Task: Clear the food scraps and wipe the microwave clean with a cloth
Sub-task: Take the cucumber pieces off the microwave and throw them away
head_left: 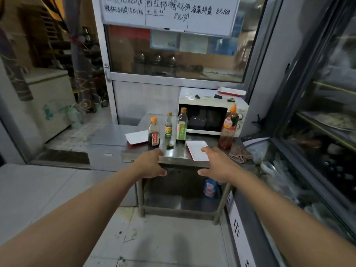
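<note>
Whiteboard (pixel 167 12): "土豆丝 8元/份"

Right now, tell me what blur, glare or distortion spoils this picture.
Head view: wide-angle bending curves the freezer edge and forearms; glass window and display case carry hazy reflections; dim, soft light; microwave and bottles stay reasonably sharp.

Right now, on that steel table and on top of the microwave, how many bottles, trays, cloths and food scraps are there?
Bottles: 4, from the dark orange-capped sauce bottle to the red chilli sauce bottle
Flat white trays: 3, one red-rimmed on the white microwave
Brown folded cloth: 1
Green food scraps: 5, four on the microwave top, one on the table
Total: 13
</note>
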A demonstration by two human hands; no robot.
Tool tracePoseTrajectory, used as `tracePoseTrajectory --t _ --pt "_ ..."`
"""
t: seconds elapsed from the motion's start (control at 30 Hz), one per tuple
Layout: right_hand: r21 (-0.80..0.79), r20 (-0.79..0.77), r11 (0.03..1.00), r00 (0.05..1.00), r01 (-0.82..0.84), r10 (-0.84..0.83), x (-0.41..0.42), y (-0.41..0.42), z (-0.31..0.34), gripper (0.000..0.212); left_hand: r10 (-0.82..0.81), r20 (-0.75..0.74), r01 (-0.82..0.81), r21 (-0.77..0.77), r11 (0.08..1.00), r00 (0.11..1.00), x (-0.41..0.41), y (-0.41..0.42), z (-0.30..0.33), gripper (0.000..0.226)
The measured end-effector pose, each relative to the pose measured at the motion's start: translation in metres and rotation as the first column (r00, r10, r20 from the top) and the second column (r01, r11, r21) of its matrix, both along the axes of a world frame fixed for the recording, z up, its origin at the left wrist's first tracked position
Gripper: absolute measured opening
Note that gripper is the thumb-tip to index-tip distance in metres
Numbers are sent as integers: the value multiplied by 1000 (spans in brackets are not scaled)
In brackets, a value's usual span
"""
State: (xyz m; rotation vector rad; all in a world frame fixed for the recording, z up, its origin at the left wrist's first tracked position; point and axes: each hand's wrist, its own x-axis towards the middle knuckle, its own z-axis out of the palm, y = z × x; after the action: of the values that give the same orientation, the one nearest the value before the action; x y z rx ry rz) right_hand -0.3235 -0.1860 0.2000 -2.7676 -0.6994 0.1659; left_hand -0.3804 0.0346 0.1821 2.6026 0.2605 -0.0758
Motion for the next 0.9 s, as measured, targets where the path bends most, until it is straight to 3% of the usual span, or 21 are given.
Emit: tracePoseTrajectory --t 0.3,0.63,0.9 --pt "-14 -41 1000 999 13 -13 121 33 -26 83 -21 -66 17 -50 999 998 115 33 -33 71" --pt "42 -99 987 983 -154 158 301 72 -79 77 146 -145 -148 -4 989 979 265 50 -84 66" --pt "33 -172 959 943 -282 283 393 92 -127 70 264 -211 -277 -34 960 941 344 44 -131 73"
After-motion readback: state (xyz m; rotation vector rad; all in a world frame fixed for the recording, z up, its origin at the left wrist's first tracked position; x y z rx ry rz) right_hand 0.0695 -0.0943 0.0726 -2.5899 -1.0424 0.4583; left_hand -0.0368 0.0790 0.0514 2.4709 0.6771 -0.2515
